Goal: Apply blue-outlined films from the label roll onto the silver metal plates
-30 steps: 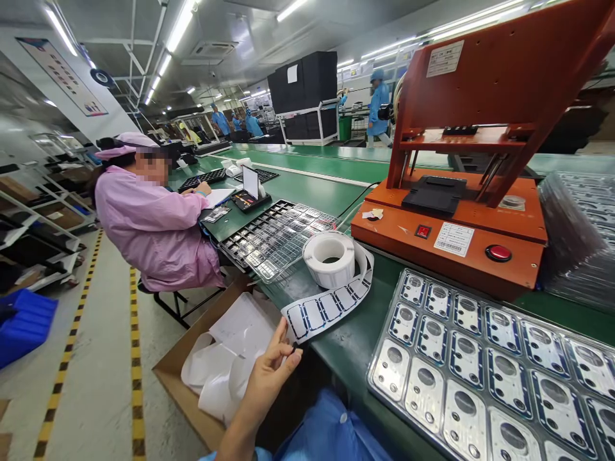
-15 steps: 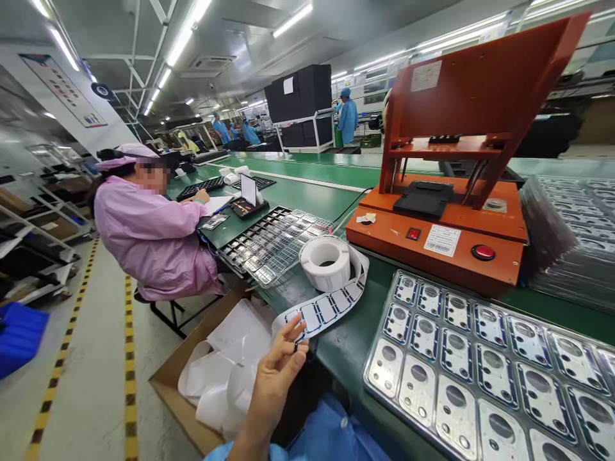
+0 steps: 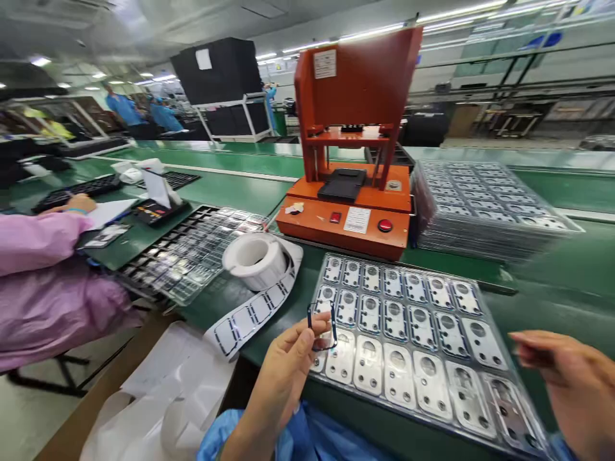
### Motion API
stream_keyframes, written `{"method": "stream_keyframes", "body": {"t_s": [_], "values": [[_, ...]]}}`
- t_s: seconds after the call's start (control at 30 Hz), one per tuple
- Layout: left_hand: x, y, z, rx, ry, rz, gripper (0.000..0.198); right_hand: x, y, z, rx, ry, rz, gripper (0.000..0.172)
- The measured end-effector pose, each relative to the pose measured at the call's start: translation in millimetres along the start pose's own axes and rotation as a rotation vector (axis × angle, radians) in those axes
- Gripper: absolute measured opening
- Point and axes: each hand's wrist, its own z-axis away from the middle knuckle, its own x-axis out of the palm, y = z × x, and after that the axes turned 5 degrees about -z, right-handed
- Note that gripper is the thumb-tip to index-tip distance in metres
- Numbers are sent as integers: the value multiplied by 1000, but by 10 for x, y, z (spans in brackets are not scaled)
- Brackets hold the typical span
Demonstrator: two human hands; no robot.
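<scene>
Pinched in the fingers of my left hand [image 3: 288, 362] is a thin dark rectangular adhesive frame [image 3: 335, 326], held up over the near left part of a clear plastic tray [image 3: 346, 389]. Rows of silver metal plates [image 3: 397, 374] with round holes fill the tray. Many of these plates carry dark frames around their edges; several in the nearest row look bare. At the right edge, beyond the tray, my right hand [image 3: 571, 378] hovers, partly cut off and blurred, its fingers apart with nothing visible in them. A label roll [image 3: 254, 259] trails a white strip [image 3: 254, 320] bearing similar frames.
An orange press [image 3: 346, 224] with a red button stands behind the tray. Right of it rises a stack of filled clear trays [image 3: 490, 211]. Discarded white backing paper [image 3: 168, 384] lies in a cardboard box at lower left. A co-worker in a pink sleeve [image 3: 43, 243] sits at left.
The view has swung right. My left hand has moved from beside the label strip to over the tray, with the frame now clearly visible in it. My right hand has come into view.
</scene>
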Motion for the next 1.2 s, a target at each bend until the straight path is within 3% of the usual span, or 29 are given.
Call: {"method": "stream_keyframes", "body": {"t_s": [0.07, 0.2, 0.4, 0.6, 0.77, 1.0, 1.1, 1.2], "values": [[119, -17, -30, -29, -52, -4, 25, 102, -176, 52, 16, -197, 79, 15], [351, -91, -43, -98, -140, -16, 23, 426, -500, 124, -14, -421, -1, 13], [585, -235, 18, -187, -171, -71, 21, 738, -564, 241, 334, -597, -265, 17], [659, -316, 13, -228, -241, -88, 21, 739, -443, 249, 547, -619, -492, 27], [656, -358, -17, -224, -252, -98, 20, 714, -439, 229, 561, -633, -596, 33], [681, -390, -30, -211, -263, -157, 25, 708, -465, 252, 481, -608, -568, 26], [736, -359, 4, -84, -239, -359, 29, 656, -505, 246, 446, -541, -523, 24], [770, -321, 9, 213, -170, -671, 30, 549, -532, 220, 384, -452, -462, 21]]}}
